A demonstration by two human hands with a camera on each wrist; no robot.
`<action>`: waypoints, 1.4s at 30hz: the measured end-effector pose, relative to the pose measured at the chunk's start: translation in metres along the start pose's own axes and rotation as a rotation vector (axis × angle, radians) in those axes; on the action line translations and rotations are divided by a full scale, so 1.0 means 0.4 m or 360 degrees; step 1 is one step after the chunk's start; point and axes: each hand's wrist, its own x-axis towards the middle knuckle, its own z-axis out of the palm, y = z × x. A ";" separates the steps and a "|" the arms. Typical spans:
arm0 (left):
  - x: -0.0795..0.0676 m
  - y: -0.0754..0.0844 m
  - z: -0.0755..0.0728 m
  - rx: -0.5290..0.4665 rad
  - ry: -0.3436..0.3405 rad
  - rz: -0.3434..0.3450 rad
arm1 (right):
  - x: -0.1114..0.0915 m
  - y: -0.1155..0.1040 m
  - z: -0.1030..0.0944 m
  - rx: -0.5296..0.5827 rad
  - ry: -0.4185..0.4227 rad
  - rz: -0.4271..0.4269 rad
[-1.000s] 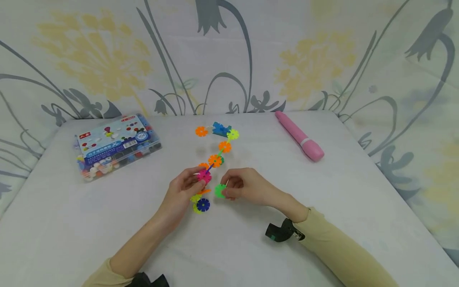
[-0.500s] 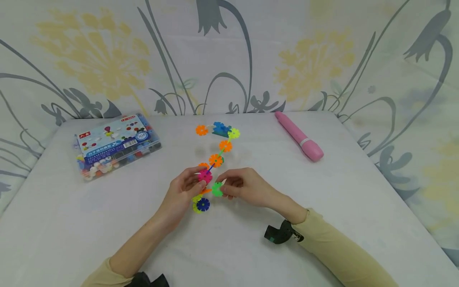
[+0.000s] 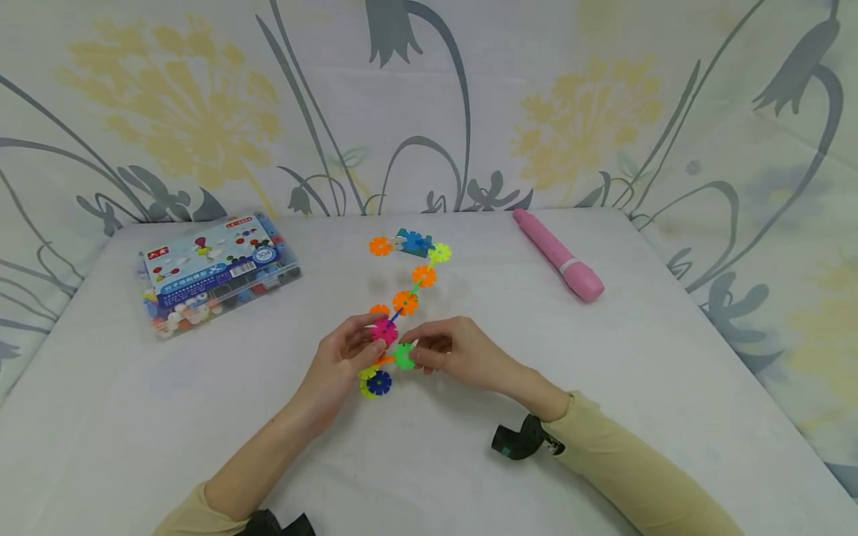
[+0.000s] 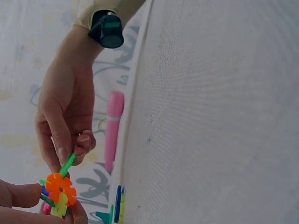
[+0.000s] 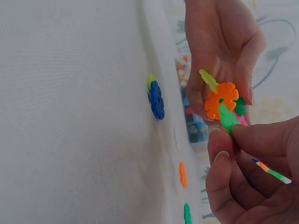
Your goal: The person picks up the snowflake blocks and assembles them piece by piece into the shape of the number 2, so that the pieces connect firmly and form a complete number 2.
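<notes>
My left hand (image 3: 338, 356) grips a chain of flower-shaped plastic discs by a pink disc (image 3: 384, 332), with the thumb in front. A bright green disc (image 3: 404, 356) is pinched between thumb and fingers of my right hand (image 3: 465, 351). Its edge meets an orange disc (image 5: 223, 99) of the held piece in the right wrist view; whether the slots interlock I cannot tell. Yellow (image 5: 209, 80) and dark green (image 5: 240, 107) discs also join that orange one. Farther back the chain shows orange discs (image 3: 405, 302) and a yellow-green disc (image 3: 440, 253).
A dark blue disc (image 3: 379, 383) lies with yellow ones on the white table before the left hand. Blue discs (image 3: 415, 243) and an orange disc (image 3: 380, 246) sit at the back. A clear case of beads (image 3: 221, 269) stands left, a pink microphone-like stick (image 3: 559, 254) right.
My right hand has moved slightly left, bringing the green disc up to the orange disc by my left hand. The green disc has turned a little. The left hand stays almost still.
</notes>
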 end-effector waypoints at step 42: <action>-0.010 -0.014 0.013 0.0112 -0.0015 0.0113 | -0.009 -0.009 0.022 0.0215 0.0048 0.0071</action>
